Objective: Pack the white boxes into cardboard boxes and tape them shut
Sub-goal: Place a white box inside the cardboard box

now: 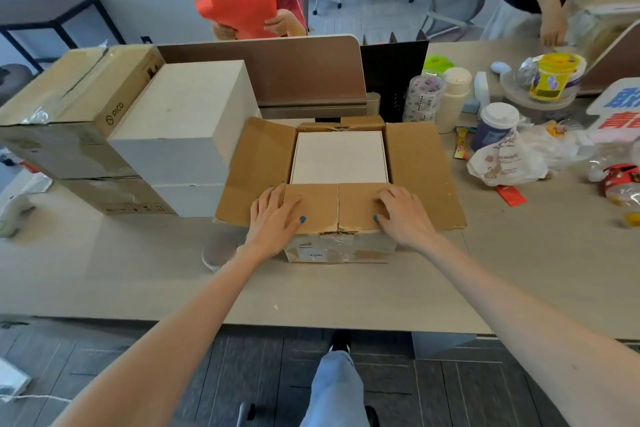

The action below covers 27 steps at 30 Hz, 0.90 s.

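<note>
A pale office tabletop point(346, 288) runs across the view, with a desk divider point(277, 69) behind it and a person holding red paper point(242, 14) beyond. Both grips lie flat and spread, clamped on nothing. The left grip point(277, 215) and the right grip point(405, 215) press palm-down, side by side, on the near flap point(329, 204) of the cardboard box point(341, 250), seemingly to fold it inward and stop it springing back up.

Just past the fingertips a white box point(339, 156) sits inside the carton and fills it snugly. Packing this one looks done, and closing is the step in hand. Out to either side of the grips the side flaps point(258, 163) lie splayed open, and the far flap point(346, 123) is not yet folded over.

Left of the left grip, more white boxes point(187, 121) wait in a stack against a taped carton point(76, 94), probably next in line. Beyond the right grip a tape roll point(424, 97) stands near a lidded cup point(495, 125) and a plastic bag point(509, 159), close enough to fetch for sealing.
</note>
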### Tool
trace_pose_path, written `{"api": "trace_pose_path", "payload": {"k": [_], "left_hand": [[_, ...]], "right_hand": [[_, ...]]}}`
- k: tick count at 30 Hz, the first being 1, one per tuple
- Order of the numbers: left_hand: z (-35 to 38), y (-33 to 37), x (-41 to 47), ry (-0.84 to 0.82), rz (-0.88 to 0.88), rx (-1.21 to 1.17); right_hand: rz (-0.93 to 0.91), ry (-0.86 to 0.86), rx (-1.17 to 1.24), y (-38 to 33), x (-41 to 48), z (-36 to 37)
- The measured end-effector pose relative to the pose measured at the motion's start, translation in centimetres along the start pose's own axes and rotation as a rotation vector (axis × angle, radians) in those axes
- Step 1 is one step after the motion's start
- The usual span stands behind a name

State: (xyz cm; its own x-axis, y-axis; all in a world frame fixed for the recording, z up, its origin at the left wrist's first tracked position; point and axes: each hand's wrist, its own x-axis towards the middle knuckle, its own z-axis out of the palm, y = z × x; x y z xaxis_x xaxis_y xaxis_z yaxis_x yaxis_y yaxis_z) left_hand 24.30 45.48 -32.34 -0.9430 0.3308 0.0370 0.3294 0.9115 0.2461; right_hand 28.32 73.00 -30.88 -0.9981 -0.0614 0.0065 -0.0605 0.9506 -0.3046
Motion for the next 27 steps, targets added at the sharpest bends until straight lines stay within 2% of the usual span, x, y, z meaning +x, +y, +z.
{"api": "trace_pose_path", "payload": {"k": [8,14,19,23,25,27], "left_hand": [[-0.5,1.0,7.6,-0.013,0.026,-0.097],[-1.2,1.7,15.3,0.000,0.017,-0.127],[-0.9,0.9,21.9,0.017,0.045,-0.172],[-0.3,0.0,25.5,-0.008,0.017,-0.212],[0.0,-0.5,27.0,-0.096,-0.064,-0.184],[0.3,-0.8,28.1,-0.210,-0.141,-0.115]], "right_hand": [[0.012,0.033,0.134,-1.0,7.8,-1.9],[0.097,0.073,0.261,0.5,15.4,-2.8],[0.081,0.124,0.274,2.2,21.1,-3.1],[0.143,0.136,0.182,3.6,24.0,-2.6],[0.241,0.094,0.043,4.4,25.4,-2.1],[0.370,0.018,0.004,5.1,26.6,-1.6]]}}
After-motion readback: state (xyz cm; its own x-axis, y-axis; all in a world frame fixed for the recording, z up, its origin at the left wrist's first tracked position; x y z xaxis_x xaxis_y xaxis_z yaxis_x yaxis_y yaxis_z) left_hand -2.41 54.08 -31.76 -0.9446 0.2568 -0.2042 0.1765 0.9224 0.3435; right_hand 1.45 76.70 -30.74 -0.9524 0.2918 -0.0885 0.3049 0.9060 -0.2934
